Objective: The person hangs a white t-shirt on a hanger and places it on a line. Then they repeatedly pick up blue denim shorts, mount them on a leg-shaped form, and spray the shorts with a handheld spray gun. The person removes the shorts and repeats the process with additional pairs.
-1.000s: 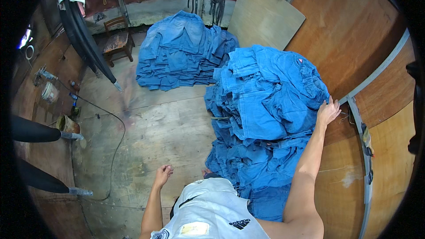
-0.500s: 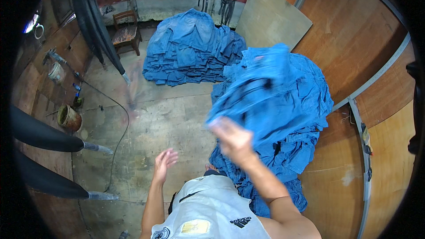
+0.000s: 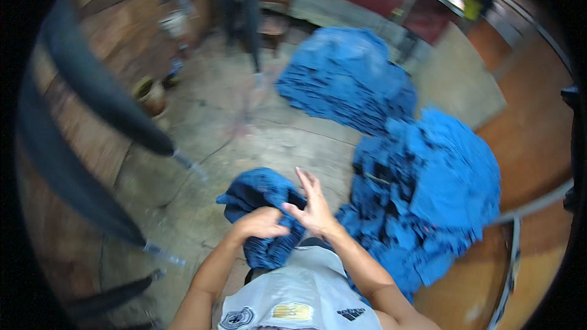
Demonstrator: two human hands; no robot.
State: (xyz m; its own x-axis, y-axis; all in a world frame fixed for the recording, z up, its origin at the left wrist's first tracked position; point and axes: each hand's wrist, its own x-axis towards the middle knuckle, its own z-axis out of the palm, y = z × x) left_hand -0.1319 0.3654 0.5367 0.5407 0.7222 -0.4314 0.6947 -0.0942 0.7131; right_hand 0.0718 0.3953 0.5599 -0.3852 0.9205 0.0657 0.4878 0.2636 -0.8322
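A bunched blue denim garment (image 3: 260, 186), its exact cut unclear in the folds, is up in front of my body. My left hand (image 3: 262, 223) is closed on its near side, knuckles up, with part of the grip hidden. Beside it, at the garment's right edge, my right hand (image 3: 315, 208) has its fingers spread and shows nothing in them. To the right, a large loose heap of blue denim garments (image 3: 452, 177) spreads over the floor. A second, more evenly layered denim pile (image 3: 345, 79) lies farther back.
Long black padded tubes with clear-wrapped ends (image 3: 104, 101) jut in from the left. A dirty bucket (image 3: 151, 96) stands by the left wall, and a wooden chair (image 3: 274, 15) is at the back. A board (image 3: 461, 76) leans near the wooden right wall (image 3: 532, 116).
My right hand has swung from the right heap to my front and opened. A denim garment is now at my left hand, which was empty. The view has turned left.
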